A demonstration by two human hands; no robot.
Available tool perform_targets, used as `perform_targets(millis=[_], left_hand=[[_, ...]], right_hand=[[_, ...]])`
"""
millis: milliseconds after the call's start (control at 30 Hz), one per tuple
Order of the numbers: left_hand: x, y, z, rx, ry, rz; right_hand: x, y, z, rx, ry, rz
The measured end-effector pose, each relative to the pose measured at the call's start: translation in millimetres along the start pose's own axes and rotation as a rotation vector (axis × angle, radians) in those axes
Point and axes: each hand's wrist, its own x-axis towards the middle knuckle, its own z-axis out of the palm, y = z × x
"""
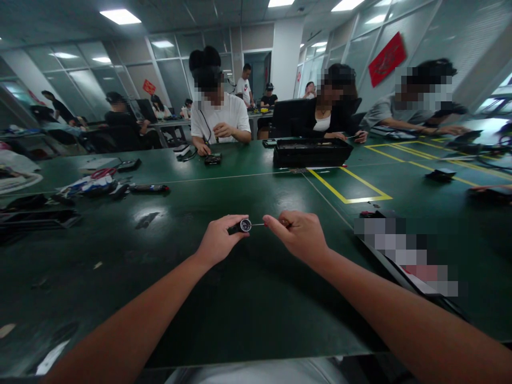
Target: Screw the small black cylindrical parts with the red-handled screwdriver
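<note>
My left hand (214, 240) is closed around a small black part with a round, silver-ringed end (245, 225) that faces me. From the right, the thin metal shaft of a screwdriver (258, 224) reaches that ringed end; whether its tip sits inside or only touches the side I cannot make out. Wrapped around the screwdriver's reddish-brown handle are the fingers of my right hand (304, 234), the thumb lying along it toward the shaft. Both hands are held just above the green table (248, 298).
A long black box (312, 152) stands across the table, near yellow tape lines (368, 200). To my right lies a dark tray (384, 261) with blurred contents. Tools and cables (94, 184) clutter the left. Several people work opposite, one handling a small black device (213, 158).
</note>
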Motion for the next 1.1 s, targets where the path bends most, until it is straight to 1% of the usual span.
perform_targets(millis=[100,267,367,600,833,933,1100], left_hand=[[0.8,-0.9,0.8,0.004,0.019,-0.017],[1.5,-0.9,1.1,-0.007,0.032,-0.011],[1.0,1.5,1.1,-0.023,0.024,-0.018],[0.1,6.0,1.7,-0.016,-0.003,-0.012],[0.2,2.8,0.0,-0.015,0.032,-0.022],[-0.8,3.4,1.0,-0.019,0.019,-0.02],[-1.4,5.6,3.4,-0.026,0.015,-0.004]], right_hand=[[0.2,0.2,0.2,0.018,-0.026,0.005],[-1.6,1.4,1.2,0.2,-0.126,-0.028],[-3.3,1.3,1.4,0.242,-0.165,-0.04],[-3.9,-1.1,0.2,0.196,-0.087,0.039],[-4.4,0.5,0.0,0.217,-0.115,0.009],[-3.7,-1.2,-0.4,0.228,-0.136,0.028],[-5.2,-3.5,0.5,0.218,-0.107,0.072]])
